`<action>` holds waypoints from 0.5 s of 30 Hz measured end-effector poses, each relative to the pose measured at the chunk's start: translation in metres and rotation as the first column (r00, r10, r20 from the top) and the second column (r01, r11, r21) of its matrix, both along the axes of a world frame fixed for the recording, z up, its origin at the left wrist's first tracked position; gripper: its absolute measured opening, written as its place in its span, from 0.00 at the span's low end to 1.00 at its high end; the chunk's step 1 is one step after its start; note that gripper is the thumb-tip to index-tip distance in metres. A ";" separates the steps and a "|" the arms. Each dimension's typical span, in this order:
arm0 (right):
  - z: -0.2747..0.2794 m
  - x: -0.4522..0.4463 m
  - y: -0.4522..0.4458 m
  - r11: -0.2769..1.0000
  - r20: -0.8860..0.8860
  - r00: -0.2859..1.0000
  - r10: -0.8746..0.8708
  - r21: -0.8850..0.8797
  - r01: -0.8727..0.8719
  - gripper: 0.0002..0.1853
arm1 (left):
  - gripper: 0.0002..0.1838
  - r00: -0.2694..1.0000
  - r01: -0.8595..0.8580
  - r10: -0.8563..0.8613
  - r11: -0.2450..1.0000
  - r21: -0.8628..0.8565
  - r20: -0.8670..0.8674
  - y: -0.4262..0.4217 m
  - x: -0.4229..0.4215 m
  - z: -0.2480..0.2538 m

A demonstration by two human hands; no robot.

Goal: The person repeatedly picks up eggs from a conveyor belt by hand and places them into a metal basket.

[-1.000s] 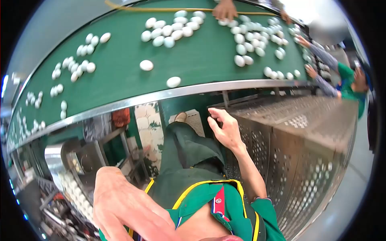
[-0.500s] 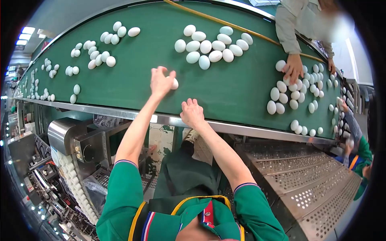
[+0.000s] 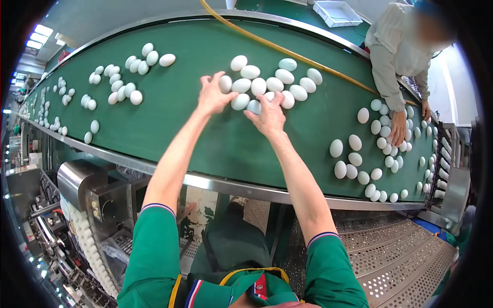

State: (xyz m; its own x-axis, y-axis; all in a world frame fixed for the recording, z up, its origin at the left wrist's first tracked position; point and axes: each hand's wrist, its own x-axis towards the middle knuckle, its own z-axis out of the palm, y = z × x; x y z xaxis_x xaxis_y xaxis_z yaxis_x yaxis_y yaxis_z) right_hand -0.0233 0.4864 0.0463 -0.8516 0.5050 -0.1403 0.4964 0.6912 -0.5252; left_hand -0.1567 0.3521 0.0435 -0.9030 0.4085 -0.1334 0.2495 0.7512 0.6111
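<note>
My left hand (image 3: 212, 96) is at the left edge of a cluster of eggs, its fingers and thumb curled around a white egg (image 3: 225, 84). To its right, my right hand (image 3: 269, 119) reaches into the front of the cluster. Its thumb and fingers are around a pale bluish egg (image 3: 253, 107), which they partly cover. Close to the fingertips lie another pale egg (image 3: 240, 101) and a white egg (image 3: 259, 86). The cluster rests on a green conveyor belt (image 3: 190, 128). Whether anything is inside my left palm is hidden.
Across the belt at right, a person's hand (image 3: 398, 128) is among many eggs. More groups of eggs lie toward the left end. A yellow hose (image 3: 287, 50) runs along the far side. A metal rail (image 3: 226, 186) edges the near side, beside a perforated metal panel (image 3: 390, 251).
Both hands have moved up and right to the cluster. The single egg beside my left hand no longer shows. The view has shifted, and the other person's hand is at different eggs.
</note>
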 end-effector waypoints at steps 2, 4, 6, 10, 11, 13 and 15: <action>-0.016 -0.014 0.004 1.000 0.041 0.999 0.015 -0.011 -0.014 0.33 | 0.49 0.973 0.092 -0.084 0.995 -0.028 0.217 0.011 -0.030 -0.009; -0.023 -0.019 0.008 0.996 0.048 0.995 0.084 -0.035 -0.082 0.33 | 0.44 0.970 0.169 -0.135 0.972 -0.164 0.200 0.021 -0.033 -0.016; -0.020 -0.013 0.009 0.984 0.034 0.984 0.176 -0.005 -0.176 0.32 | 0.42 0.974 0.196 -0.144 0.924 -0.329 0.176 0.036 -0.032 -0.017; -0.033 0.033 -0.007 0.976 -0.145 0.966 0.215 0.058 -0.208 0.30 | 0.40 0.982 0.174 -0.142 0.937 -0.303 0.124 0.057 -0.029 -0.026; -0.038 0.041 -0.006 0.967 -0.157 0.955 0.253 0.027 -0.252 0.29 | 0.41 0.996 0.090 -0.080 0.935 -0.343 0.044 0.066 -0.017 -0.023; -0.036 0.048 -0.008 0.967 -0.234 0.968 0.094 -0.209 -0.145 0.26 | 0.39 0.999 0.016 -0.034 0.921 -0.390 -0.041 0.075 -0.010 -0.036; -0.013 0.063 -0.011 0.879 -0.247 0.951 -0.184 -0.474 0.047 0.28 | 0.38 0.998 -0.052 0.055 0.935 -0.350 -0.002 0.084 0.011 -0.022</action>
